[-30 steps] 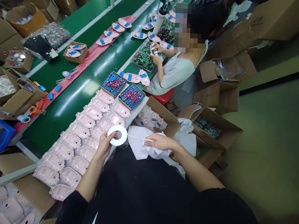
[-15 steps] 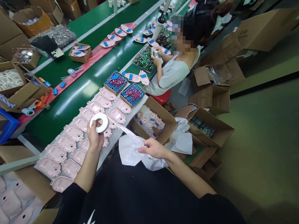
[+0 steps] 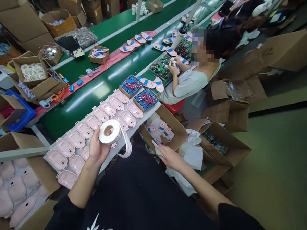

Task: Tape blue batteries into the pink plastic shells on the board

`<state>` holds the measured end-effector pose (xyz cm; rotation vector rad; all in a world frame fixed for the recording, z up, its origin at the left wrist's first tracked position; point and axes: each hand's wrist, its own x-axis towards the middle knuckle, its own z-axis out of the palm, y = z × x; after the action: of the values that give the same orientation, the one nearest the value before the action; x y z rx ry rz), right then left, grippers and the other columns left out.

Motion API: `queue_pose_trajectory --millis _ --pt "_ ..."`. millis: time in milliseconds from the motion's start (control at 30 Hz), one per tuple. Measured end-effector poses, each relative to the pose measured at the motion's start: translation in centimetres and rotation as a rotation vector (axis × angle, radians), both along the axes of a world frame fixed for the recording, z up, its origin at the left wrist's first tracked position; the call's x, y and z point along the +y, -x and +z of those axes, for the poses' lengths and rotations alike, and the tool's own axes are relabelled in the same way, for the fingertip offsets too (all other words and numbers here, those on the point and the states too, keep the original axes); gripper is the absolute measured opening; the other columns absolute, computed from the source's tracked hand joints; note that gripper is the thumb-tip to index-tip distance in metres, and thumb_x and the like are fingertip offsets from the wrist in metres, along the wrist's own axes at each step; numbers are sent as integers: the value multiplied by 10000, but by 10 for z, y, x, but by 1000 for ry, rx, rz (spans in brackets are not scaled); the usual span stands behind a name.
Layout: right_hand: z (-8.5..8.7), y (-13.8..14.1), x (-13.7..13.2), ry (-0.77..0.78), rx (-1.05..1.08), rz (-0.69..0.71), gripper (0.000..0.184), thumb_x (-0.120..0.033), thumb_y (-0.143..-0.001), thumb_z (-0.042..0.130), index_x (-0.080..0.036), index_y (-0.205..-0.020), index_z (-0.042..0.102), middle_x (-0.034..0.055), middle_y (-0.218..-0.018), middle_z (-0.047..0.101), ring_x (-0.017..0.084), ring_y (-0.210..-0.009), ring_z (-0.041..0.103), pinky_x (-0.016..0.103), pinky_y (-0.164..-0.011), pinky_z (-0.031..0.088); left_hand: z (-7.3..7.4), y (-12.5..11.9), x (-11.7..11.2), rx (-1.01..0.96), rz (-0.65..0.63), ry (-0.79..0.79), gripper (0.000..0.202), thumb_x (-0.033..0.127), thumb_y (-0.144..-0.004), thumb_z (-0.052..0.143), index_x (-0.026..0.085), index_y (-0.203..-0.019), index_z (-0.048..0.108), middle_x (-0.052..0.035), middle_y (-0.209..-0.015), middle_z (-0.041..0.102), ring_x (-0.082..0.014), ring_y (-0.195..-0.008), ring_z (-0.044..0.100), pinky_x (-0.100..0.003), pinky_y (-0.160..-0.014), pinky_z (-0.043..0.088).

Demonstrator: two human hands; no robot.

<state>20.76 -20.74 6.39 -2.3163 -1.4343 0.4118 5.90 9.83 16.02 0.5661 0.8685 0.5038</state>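
My left hand point(image 3: 98, 149) grips a white roll of tape point(image 3: 110, 132) above the bench edge, with a loose strip point(image 3: 126, 147) curling down from it. My right hand point(image 3: 170, 156) reaches toward an open carton of pink parts point(image 3: 160, 128) and pinches a small white piece point(image 3: 157, 148) between its fingertips. Rows of pink plastic shells point(image 3: 90, 135) lie on the white bench under the roll. White cloth or paper point(image 3: 192, 154) lies by my right wrist.
Two trays of blue parts with red wires point(image 3: 138, 92) stand past the shells. A green conveyor belt point(image 3: 93, 91) runs alongside. A seated co-worker point(image 3: 188, 79) handles parts further along. Cardboard boxes point(image 3: 219, 139) crowd the floor at right and the far left.
The tape strip stretched between my hands has come apart; the roll now trails a short curl. My right hand moved toward the carton. The camera view shifted.
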Motion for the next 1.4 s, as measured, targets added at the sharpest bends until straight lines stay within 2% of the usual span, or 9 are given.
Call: queue_pose_trajectory --millis 167,333,600,800,933,1100,1200,1267,1400 --pt "47 10 102 -551 -74 248 372 -379 -928 722 -325 -1296 701 93 -1219 659 238 -1175 616 421 -1022 537 12 12 -10 -38 -94 9 317 342 -911 593 126 -1097 732 -102 -1076 777 -252 -999 723 -358 -872 604" --pt "87 36 133 -853 288 410 277 -414 -1017 591 -253 -1141 779 91 -985 751 216 -930 699 391 -854 595 11 40 -17 -107 -105 -62 445 324 -815 674 144 -1221 697 -116 -1207 745 -316 -1200 656 -445 -1036 535" --pt "85 69 147 -601 1262 -297 494 -631 -957 616 -181 -1042 801 93 -904 806 257 -889 771 401 -816 645 -19 78 -31 -12 -301 -536 776 353 -738 865 219 -1431 541 -125 -1450 585 -327 -1385 515 -443 -1187 387" --pt "88 73 153 -604 1556 -441 500 -633 -800 802 -169 -984 783 87 -856 801 284 -950 776 418 -815 675 -41 98 -23 347 -146 -1101 678 539 -565 949 223 -1086 652 -154 -1433 536 -375 -1426 449 -543 -1197 351" --pt "88 73 152 -535 1677 -437 465 -589 -783 839 -169 -968 761 77 -881 802 255 -934 780 373 -796 690 -44 103 -33 243 -107 -1007 635 413 -515 998 246 -992 615 -78 -995 719 -297 -1007 704 -490 -1002 535" --pt "85 71 150 -558 1714 -464 423 -549 -792 850 -172 -958 752 59 -897 801 226 -933 781 335 -818 686 -40 92 -57 177 -20 -697 727 275 -386 1032 221 -1041 723 -91 -1037 746 -309 -1009 712 -419 -911 582" --pt "84 70 148 -508 1766 -445 437 -543 -771 866 -160 -950 759 71 -903 803 233 -925 780 340 -808 684 -45 86 -61 164 76 -516 617 340 -428 1022 195 -949 724 -50 -880 722 -233 -777 694 -317 -686 570" --pt "83 71 146 -513 1772 -431 433 -534 -769 868 -157 -955 762 80 -935 804 244 -973 772 362 -849 676 -50 84 -61 193 121 -548 548 373 -493 1002 197 -920 706 -25 -834 694 -190 -709 655 -284 -646 541" --pt "82 75 143 -585 1709 -429 366 -478 -800 852 -167 -974 769 85 -1071 796 253 -1102 737 401 -967 633 -54 79 -59 331 164 -873 501 361 -609 958 230 -995 667 -32 -981 671 -224 -941 661 -357 -909 542"
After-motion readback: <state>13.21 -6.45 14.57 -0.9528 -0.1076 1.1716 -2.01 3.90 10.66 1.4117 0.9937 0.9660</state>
